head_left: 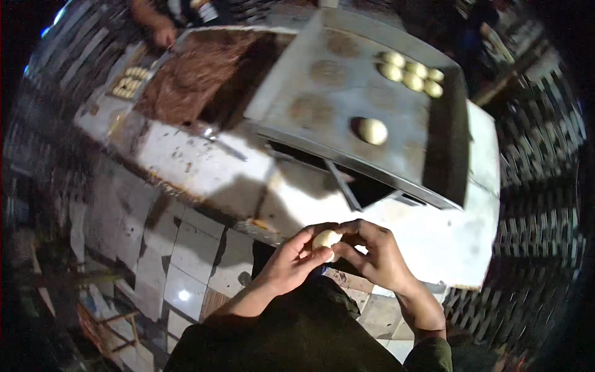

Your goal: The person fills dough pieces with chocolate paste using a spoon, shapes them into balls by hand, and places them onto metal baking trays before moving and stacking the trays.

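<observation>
Dark clothing (297,328) covers the person's torso at the lower edge of the head view, with the forearms extending forward on both sides. Left hand (292,260): fingers and thumb closed around the left side of a pale dough piece (326,240). Right hand (378,255): fingers bent, thumb and fingertips pressed to the right side of the same piece. Both hands therefore grasp one item jointly (its underside is mostly hidden by the fingers). The dough piece is located in front of the torso, at the near edge of a white work surface (409,239). Beyond the hands, a square metal pan (403,115) with raised walls sits on this surface; its floor carries round brown marks. One larger dough ball (374,131) rests alone toward the near part of the pan, and a cluster of smaller dough balls (413,81) is grouped near the far right corner. Left of the pan lies a brown mass (192,71), with a metal tool (228,149) near its front edge. Farther left, a small tray (115,93) contains pale pieces. At the upper left, a co-worker's hand (165,36) is positioned beside the brown mass; its grip cannot be determined.
</observation>
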Tool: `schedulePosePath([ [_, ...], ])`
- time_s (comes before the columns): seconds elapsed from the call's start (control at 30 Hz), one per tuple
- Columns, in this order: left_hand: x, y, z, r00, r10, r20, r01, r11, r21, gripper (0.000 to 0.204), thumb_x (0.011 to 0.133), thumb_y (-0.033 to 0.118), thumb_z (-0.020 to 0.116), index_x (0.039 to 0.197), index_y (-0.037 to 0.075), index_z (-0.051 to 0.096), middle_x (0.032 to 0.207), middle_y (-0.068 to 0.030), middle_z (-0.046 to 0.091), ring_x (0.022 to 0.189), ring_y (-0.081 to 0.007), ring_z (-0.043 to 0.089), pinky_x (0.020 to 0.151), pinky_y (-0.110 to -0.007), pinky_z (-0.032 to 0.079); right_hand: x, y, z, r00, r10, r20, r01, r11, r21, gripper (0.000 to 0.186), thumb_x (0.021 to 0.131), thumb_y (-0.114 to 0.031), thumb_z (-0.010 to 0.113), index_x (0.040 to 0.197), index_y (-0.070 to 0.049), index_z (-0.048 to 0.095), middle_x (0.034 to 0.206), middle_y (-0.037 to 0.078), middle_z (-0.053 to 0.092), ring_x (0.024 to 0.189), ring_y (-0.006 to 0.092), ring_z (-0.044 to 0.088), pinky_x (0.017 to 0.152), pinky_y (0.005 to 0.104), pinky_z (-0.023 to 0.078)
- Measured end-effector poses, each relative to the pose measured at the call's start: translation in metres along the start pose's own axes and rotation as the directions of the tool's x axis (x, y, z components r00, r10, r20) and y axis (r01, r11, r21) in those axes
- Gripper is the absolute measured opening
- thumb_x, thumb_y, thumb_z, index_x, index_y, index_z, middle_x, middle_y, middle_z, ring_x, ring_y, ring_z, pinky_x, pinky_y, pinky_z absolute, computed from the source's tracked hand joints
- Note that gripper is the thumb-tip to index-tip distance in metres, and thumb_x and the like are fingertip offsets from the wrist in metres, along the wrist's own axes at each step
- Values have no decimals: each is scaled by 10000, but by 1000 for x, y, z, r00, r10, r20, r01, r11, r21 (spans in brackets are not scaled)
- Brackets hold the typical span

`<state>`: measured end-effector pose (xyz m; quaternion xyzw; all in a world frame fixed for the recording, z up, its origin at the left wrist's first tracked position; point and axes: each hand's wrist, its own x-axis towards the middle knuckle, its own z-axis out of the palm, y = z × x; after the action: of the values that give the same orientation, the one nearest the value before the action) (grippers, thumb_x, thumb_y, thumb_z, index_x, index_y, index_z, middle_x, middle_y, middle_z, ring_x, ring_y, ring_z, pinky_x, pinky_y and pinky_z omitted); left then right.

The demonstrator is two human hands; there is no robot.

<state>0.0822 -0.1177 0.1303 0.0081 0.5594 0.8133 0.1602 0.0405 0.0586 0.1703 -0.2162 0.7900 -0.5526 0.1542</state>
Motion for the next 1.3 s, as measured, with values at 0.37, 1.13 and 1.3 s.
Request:
schedulePosePath([
  [0.37,113,-113,186,899,229,374,-426,653,626,363,790,113,645,1112,29,499,1094,-142,516,1036,-287,541,811,-339,485,-182,145,-55,553,2,-833,-137,987,-88,255,704,11,567,957,32,537,1122,180,416,1016,331,438,902,392,346],
  [1.13,51,-13,-8,885,-64,461,-287,705,648,368,801,143,646,1146,62,548,1234,-140,480,1137,-267,478,915,-339,401,-99,185,-28,742,-2,-670,-474,705,-528,199,711,-121,645,868,-39,555,940,167,533,914,359,477,793,426,410],
  [1.3,64,-12,-68,842,-118,527,-282,736,615,348,813,181,642,1132,68,560,1189,-114,511,1105,-253,506,902,-332,417,-189,150,-27,714,319,-623,-700,342,-627,264,696,-89,603,952,-38,566,948,138,567,924,315,517,772,435,445],
])
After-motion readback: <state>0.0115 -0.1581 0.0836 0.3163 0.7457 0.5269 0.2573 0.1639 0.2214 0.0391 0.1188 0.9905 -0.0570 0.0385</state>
